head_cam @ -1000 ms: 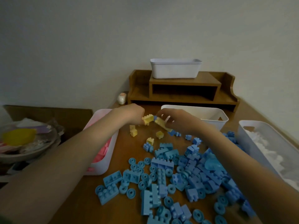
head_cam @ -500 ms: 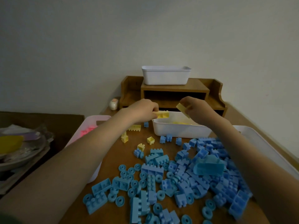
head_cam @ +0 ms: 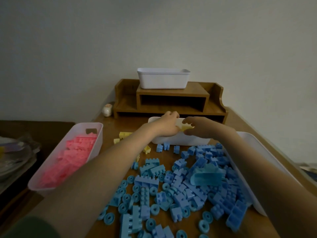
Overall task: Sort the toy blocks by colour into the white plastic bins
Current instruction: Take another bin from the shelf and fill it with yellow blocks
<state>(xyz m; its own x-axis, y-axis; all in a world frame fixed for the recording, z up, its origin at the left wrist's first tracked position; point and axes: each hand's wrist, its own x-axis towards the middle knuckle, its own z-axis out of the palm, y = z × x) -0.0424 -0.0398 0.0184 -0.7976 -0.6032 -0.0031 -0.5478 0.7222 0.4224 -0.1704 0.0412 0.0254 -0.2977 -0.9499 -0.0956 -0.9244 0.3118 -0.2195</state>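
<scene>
Seen from the person's head, both hands meet over the middle bin (head_cam: 180, 142), a white bin lying crosswise at the far side of a wooden table (head_cam: 109, 148).

The left hand (head_cam: 169, 125) has its fingers curled down over the bin's far rim. Whether they grip anything cannot be told.

The right hand (head_cam: 199, 127) has its fingers (head_cam: 188, 121) parted and loosely curved, with the thumb below them. A yellow block (head_cam: 186, 128) shows in the gap between the two hands, just inside the bin and under the right fingertips, and no finger plainly pinches it. Its long axis runs roughly left to right. It is too blurred to tell which way its studs point.

Loose yellow blocks (head_cam: 125, 134) lie just left of the bin. A heap of blue blocks (head_cam: 197, 177) covers the near table between the forearms.

On the left is a bin (head_cam: 101, 134) full of pink blocks (head_cam: 75, 155), and another bin (head_cam: 252, 152) runs along the right edge. Behind, a wooden shelf (head_cam: 171, 98) carries a fourth bin (head_cam: 163, 79).
</scene>
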